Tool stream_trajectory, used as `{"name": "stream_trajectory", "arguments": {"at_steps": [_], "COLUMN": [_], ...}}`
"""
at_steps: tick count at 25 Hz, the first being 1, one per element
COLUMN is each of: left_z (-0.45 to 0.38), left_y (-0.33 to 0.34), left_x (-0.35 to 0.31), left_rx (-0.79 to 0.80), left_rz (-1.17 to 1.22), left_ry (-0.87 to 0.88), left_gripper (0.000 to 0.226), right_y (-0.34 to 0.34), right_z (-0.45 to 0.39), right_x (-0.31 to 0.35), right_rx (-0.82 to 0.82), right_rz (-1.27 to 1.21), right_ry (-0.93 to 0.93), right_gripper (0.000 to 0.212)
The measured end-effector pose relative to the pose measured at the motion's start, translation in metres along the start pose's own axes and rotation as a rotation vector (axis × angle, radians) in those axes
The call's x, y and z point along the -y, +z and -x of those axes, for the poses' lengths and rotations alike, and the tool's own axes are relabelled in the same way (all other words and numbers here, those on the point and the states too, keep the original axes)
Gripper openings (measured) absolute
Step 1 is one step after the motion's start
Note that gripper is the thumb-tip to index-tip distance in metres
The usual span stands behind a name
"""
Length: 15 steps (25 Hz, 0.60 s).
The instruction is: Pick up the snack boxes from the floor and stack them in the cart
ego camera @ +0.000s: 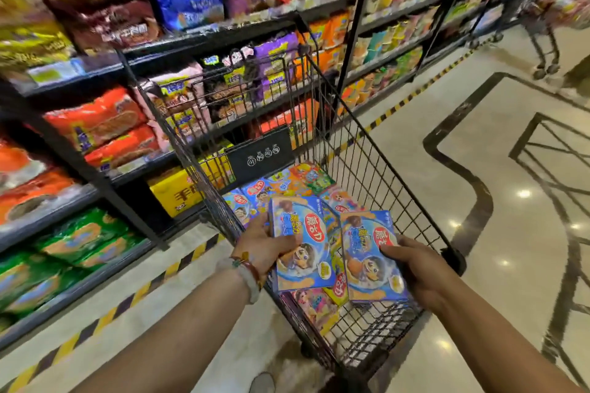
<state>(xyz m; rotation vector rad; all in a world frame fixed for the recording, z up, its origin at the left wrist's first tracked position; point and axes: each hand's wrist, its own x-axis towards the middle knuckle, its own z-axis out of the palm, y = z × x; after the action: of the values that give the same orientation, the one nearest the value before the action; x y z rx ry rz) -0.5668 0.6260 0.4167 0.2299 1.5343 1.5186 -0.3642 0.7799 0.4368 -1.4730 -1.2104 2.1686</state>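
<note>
My left hand [266, 247] grips a blue snack box [301, 244] by its left edge, above the open black wire cart [376, 169]. My right hand [415, 265] grips a second blue snack box [372, 257] by its right edge, beside the first. Both boxes hover flat over the cart's basket. Several more snack boxes [287, 185] in blue, orange, green and pink lie on the cart's floor beneath them. My left wrist wears bracelets.
Store shelves [105, 124] packed with snack bags run along the left, with a yellow-black striped line [95, 325] on the floor at their base. Another cart's wheels [546, 68] show at the far right. Polished tile floor [415, 124] lies to the right.
</note>
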Motion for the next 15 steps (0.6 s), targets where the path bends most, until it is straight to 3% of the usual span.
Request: {"name": "stream_trajectory", "arguments": {"at_steps": [3, 5, 6, 9, 11, 15], "left_z": [-0.014, -0.021, -0.022, -0.025, -0.034, -0.056], "left_y": [0.016, 0.032, 0.045, 0.078, 0.086, 0.095], "left_x": [0.022, 0.038, 0.043, 0.072, 0.100, 0.138], "left_rx": [-0.096, -0.138, -0.200, -0.431, -0.535, -0.635], "left_rz": [-0.063, -0.106, -0.115, -0.276, -0.414, -0.560], "left_ry": [-0.071, -0.124, -0.154, -0.174, -0.219, -0.322], "left_gripper": [0.049, 0.096, 0.106, 0.090, 0.092, 0.081], "right_y": [-0.006, -0.013, -0.018, -0.033, -0.040, -0.041], "right_z": [-0.045, -0.073, -0.086, -0.120, -0.140, -0.168], "right_x": [0.001, -0.003, -0.006, -0.016, -0.023, -0.038], "right_rx": [0.065, 0.118, 0.146, 0.172, 0.179, 0.208], "right_rz": [0.106, 0.183, 0.217, 0.339, 0.390, 0.530], "right_ry": [0.038, 0.104, 0.151, 0.247, 0.282, 0.305], "right_gripper": [0.023, 0.035, 0.038, 0.045, 0.043, 0.044]}}
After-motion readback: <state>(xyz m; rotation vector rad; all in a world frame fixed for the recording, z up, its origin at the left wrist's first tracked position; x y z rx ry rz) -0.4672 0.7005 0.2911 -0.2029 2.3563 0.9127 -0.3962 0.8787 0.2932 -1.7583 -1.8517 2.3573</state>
